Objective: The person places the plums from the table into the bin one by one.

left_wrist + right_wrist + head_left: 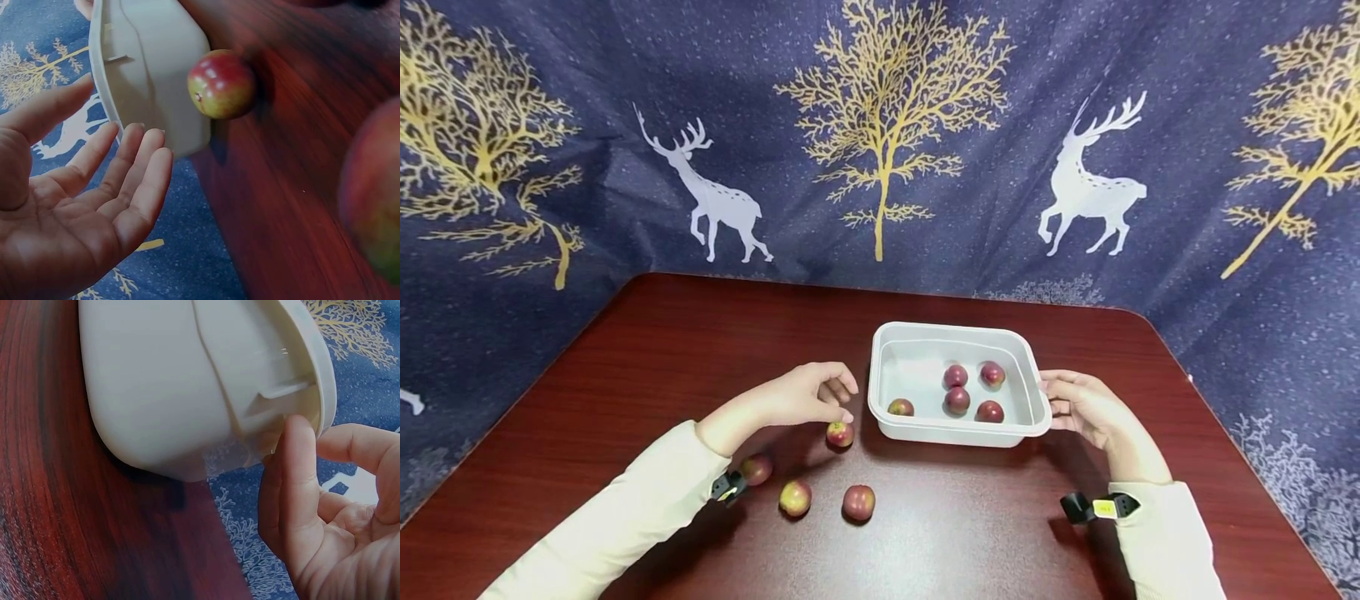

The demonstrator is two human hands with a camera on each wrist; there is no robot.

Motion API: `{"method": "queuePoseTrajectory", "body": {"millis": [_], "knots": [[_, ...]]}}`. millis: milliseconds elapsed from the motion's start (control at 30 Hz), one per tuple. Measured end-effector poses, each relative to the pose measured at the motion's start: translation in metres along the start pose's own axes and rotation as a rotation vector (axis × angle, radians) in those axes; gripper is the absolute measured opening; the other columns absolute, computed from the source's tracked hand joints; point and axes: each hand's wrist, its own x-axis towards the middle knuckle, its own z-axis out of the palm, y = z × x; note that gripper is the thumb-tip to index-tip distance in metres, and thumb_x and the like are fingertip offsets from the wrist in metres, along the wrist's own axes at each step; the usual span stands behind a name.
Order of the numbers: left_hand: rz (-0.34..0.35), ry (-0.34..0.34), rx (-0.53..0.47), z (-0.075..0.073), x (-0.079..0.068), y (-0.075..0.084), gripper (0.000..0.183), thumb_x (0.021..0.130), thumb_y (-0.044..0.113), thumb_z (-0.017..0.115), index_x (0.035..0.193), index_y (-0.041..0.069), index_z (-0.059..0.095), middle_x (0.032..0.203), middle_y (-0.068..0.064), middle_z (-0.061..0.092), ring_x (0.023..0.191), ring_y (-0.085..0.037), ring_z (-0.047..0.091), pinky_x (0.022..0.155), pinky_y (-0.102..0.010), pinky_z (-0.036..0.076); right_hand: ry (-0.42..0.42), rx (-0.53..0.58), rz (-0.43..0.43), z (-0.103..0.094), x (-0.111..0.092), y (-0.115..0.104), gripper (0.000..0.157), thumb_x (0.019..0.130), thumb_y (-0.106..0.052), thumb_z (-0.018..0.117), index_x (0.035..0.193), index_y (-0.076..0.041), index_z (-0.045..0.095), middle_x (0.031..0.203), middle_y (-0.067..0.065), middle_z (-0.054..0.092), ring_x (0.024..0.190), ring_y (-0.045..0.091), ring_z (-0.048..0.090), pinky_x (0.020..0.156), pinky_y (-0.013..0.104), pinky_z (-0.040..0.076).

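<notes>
My left hand [805, 396] hovers left of a white plastic container [951, 433], fingers loosely bent and holding nothing. Just below its fingertips in the head view lies a small round red-and-yellow fruit [840, 434], like a plum or small apple. In the left wrist view, a gap separates this fruit [222, 84] from the left hand [94, 200]. On the container's right side, my right hand [1086, 408] holds the rim, with fingers against the outer wall in the right wrist view. Several dark red fruits [957, 401] lie inside the container.
On the dark red wooden table [722, 333], more fruits lie nearer to me: a red one [859, 503], a yellowish one [795, 498] and one beside the left wrist [756, 469]. Behind the table hangs a blue cloth [820, 225] with deer and trees.
</notes>
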Motion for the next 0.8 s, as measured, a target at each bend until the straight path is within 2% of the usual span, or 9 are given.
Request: {"method": "queuePoseTrajectory", "body": {"millis": [200,367,533,800], "knots": [[0.024,-0.038,0.049,0.004,-0.001,-0.004,0.034,0.078,0.012,0.072,0.105,-0.002,0.057,0.102,-0.018,0.063,0.091,-0.026,0.062,0.083,-0.035,0.052,-0.003,0.002,0.002,-0.002,0.001,0.001,0.024,0.095,-0.003,0.045,0.099,-0.020,0.062,0.080,-0.005,0.069,0.069,0.008,0.067,0.064,0.025,0.057],[0.021,-0.055,0.113,0.008,-0.001,-0.007,0.031,0.079,0.011,0.073,0.104,0.000,0.058,0.103,-0.015,0.065,0.094,-0.027,0.062,0.086,-0.040,0.052,0.005,-0.003,0.007,-0.002,0.001,0.000,0.024,0.096,-0.004,0.045,0.098,-0.020,0.061,0.080,-0.005,0.069,0.069,0.008,0.066,0.064,0.025,0.057],[0.043,-0.078,0.193,0.010,-0.001,-0.010,0.032,0.075,0.009,0.075,0.103,0.002,0.059,0.102,-0.011,0.066,0.093,-0.022,0.063,0.085,-0.038,0.052,0.002,0.008,0.010,-0.001,0.001,-0.001,0.025,0.096,-0.004,0.044,0.096,-0.022,0.063,0.080,-0.005,0.069,0.069,0.008,0.066,0.064,0.025,0.057],[0.076,-0.100,0.329,0.016,0.001,-0.014,0.033,0.071,0.006,0.078,0.098,0.007,0.059,0.094,-0.003,0.062,0.091,-0.017,0.060,0.080,-0.028,0.049,0.002,0.024,0.015,0.000,0.001,0.000,0.027,0.096,-0.004,0.045,0.095,-0.023,0.064,0.079,-0.005,0.069,0.068,0.007,0.066,0.063,0.025,0.057]]}}
